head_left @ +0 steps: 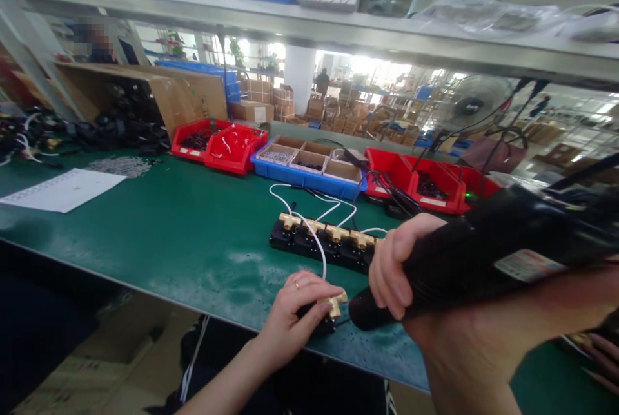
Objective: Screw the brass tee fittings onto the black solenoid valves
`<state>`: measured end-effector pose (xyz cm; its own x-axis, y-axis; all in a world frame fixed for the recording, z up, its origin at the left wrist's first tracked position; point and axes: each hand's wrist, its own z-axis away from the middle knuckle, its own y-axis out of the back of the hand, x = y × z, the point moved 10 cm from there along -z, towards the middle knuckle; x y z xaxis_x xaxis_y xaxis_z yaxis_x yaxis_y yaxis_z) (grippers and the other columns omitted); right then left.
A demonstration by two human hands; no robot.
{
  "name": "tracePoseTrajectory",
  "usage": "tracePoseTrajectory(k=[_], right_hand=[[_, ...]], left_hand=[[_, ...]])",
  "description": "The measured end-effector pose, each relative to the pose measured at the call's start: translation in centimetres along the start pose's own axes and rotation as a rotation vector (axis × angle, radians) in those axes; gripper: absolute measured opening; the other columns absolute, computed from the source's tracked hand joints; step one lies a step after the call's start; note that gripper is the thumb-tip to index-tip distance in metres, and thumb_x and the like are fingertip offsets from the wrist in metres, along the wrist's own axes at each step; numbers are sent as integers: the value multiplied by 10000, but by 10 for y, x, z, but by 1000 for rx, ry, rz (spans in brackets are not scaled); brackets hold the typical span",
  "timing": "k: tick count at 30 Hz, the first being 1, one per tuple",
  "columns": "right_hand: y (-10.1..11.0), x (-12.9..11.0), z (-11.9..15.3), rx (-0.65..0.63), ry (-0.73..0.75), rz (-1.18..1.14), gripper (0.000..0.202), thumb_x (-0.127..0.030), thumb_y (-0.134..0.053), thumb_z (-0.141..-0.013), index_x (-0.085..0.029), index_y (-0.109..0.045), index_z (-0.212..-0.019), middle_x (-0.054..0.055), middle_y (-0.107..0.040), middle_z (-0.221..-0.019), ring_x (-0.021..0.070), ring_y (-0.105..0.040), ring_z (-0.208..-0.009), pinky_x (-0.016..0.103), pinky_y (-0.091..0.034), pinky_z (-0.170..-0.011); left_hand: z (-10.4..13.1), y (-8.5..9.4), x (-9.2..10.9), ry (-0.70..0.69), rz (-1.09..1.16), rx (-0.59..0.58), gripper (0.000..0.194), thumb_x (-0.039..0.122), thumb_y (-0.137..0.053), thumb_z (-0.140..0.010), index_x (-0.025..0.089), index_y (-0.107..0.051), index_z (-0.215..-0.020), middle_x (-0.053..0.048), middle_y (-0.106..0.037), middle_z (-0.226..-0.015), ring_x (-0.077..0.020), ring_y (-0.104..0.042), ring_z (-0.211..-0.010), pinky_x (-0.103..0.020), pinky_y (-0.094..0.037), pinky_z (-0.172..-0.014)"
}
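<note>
Right hand (pixel 394 267): nearest camera, grip clamped round black electric screwdriver (pixel 478 254), tip pointing at brass fitting (pixel 335 303).
Left hand (pixel 294 312): near counter (pixel 169 234) front edge, fingers closed on small black holder with the brass fitting on top; ring on one finger.
White wire (pixel 319 244): runs from the held piece back toward the row.
Row of brass fittings (pixel 329 232): on black jig, just behind left hand.
Bins: red bin (pixel 236 147), blue divided tray (pixel 309 167) along back edge.
White sheet (pixel 62 189): far left.
</note>
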<state>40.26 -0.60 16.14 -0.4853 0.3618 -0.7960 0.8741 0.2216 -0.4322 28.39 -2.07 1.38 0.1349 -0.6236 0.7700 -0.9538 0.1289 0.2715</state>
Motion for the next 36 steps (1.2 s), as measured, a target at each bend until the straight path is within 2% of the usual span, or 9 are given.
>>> tracePoseTrajectory(k=[5,12,16,20,27,32,34,36], right_hand=[[-3,3,-1,-2,32,76,717,-887,-627,-638,-186,-611,-491,25,-517,-354,157,-420,-223,237,-284,-195],[-5,6,0,-23,2,103,776,-932,-547,-650,-171,-636,-523,31,-504,-347,152,-436,-245,234,-304,-222],[-6,6,-2,-8,8,119,777,-930,-558,-642,-169,-643,-509,33,-507,-346,155,-431,-233,232,-286,-209],[-6,7,-1,-24,5,119,763,-916,-581,-643,-169,-634,-499,34,-495,-339,158,-431,-236,238,-294,-219],[-6,9,6,-86,-6,54,732,-881,-602,-674,-156,-689,-623,37,-572,-451,157,-473,-271,259,-370,-272],[-8,3,6,-106,48,164,767,-894,-494,-740,-164,-656,-572,41,-550,-420,151,-475,-288,244,-341,-269],[-8,5,5,-133,29,212,709,-853,-546,-756,-166,-671,-632,45,-587,-476,153,-514,-345,241,-381,-310],[-10,15,6,-217,-54,220,621,-786,-652,-743,-168,-698,-780,47,-634,-571,163,-566,-434,257,-460,-396]], left_hand=[[-1,1,1,3,15,8,192,277,-552,-1005,250,-705,-1117,-24,-731,-1007,-172,-645,-970,-358,-409,-971],[-1,1,-1,16,11,2,189,255,-562,-996,255,-705,-1120,-19,-729,-1010,-176,-641,-970,-368,-399,-970],[-1,0,-2,17,5,-1,184,232,-575,-987,257,-703,-1116,-11,-724,-997,-168,-638,-957,-357,-402,-954],[-1,0,-2,13,1,-4,187,277,-561,-1000,247,-709,-1111,-30,-728,-995,-179,-642,-959,-376,-401,-970],[2,1,-5,29,-2,9,191,307,-571,-996,264,-712,-1117,-34,-721,-989,-188,-637,-970,-389,-410,-981],[1,0,-5,35,1,2,198,308,-566,-997,250,-712,-1116,-47,-724,-984,-198,-637,-958,-401,-413,-978],[0,-1,-4,34,2,-6,202,313,-556,-1002,247,-717,-1104,-42,-725,-971,-194,-637,-942,-392,-409,-962],[-1,-1,-4,35,-1,-18,210,322,-544,-1009,252,-723,-1094,-32,-724,-969,-187,-634,-938,-380,-400,-943]])
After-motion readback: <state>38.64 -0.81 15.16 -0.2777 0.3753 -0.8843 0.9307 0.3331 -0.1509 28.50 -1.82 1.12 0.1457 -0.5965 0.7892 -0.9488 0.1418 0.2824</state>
